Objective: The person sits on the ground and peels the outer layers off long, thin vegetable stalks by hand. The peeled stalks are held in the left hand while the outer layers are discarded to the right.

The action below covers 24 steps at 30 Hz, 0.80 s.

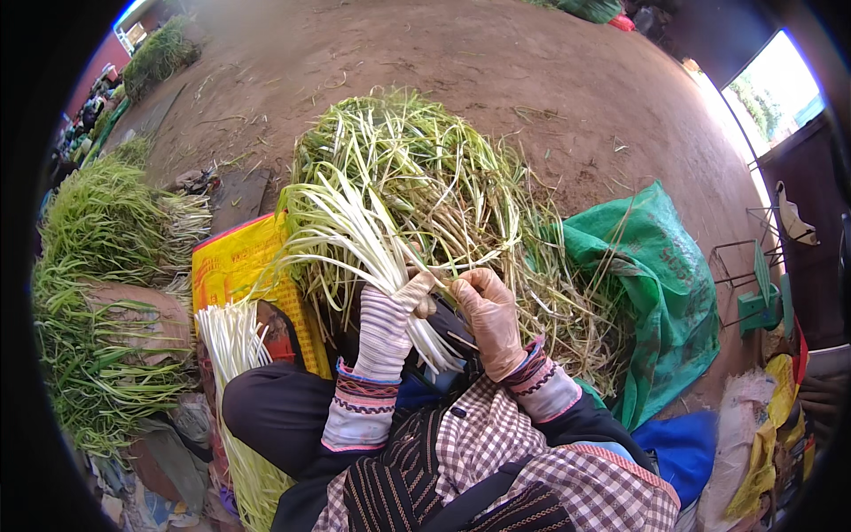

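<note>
My left hand (399, 312), in a striped knit glove, is closed around a bunch of white-stemmed green shoots (359, 233); the leafy ends fan out up and left, and the pale stem ends stick out below my fist. My right hand (488, 312), in a thin translucent glove, pinches a thin green-brown strand between thumb and forefinger, just right of the bunch. Behind both hands rises a large heap of loose green and brownish stalks (459, 179). Beside my bent left knee lies a neat bundle of white stems (233, 332), its leafy ends towards the bottom.
A yellow printed sack (239, 253) lies left of the heap, a green woven sack (665, 266) right of it. More leafy bundles (100, 226) are piled at far left. A green metal device (758, 306) and wire rack stand at right, near a blue cloth (685, 452).
</note>
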Tool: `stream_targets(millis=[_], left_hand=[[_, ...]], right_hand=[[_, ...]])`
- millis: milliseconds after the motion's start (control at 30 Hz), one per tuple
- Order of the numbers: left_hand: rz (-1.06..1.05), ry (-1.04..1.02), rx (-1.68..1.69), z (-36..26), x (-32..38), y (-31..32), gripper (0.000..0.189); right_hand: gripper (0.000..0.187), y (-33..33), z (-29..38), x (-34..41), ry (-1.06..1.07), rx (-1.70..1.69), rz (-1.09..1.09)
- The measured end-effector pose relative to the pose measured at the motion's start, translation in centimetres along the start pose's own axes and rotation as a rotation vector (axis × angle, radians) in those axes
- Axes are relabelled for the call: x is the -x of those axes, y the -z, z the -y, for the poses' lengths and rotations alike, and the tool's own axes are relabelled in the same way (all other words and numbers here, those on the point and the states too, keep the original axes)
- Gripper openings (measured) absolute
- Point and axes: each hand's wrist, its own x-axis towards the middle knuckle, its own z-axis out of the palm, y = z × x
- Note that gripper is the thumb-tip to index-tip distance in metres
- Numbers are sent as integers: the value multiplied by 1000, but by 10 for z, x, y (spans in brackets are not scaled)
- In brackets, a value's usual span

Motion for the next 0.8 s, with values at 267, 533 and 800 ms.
stream_targets(millis=[267, 533, 800], left_hand=[[-27, 47, -15, 2, 0, -5, 41], [-196, -28, 28, -1, -7, 6, 40], [-301, -128, 200, -16, -15, 37, 45]], right_hand=[[11, -3, -12, 4, -56, -68, -46], [17, -12, -6, 5, 73, -168, -5], [15, -3, -9, 14, 48, -196, 173]])
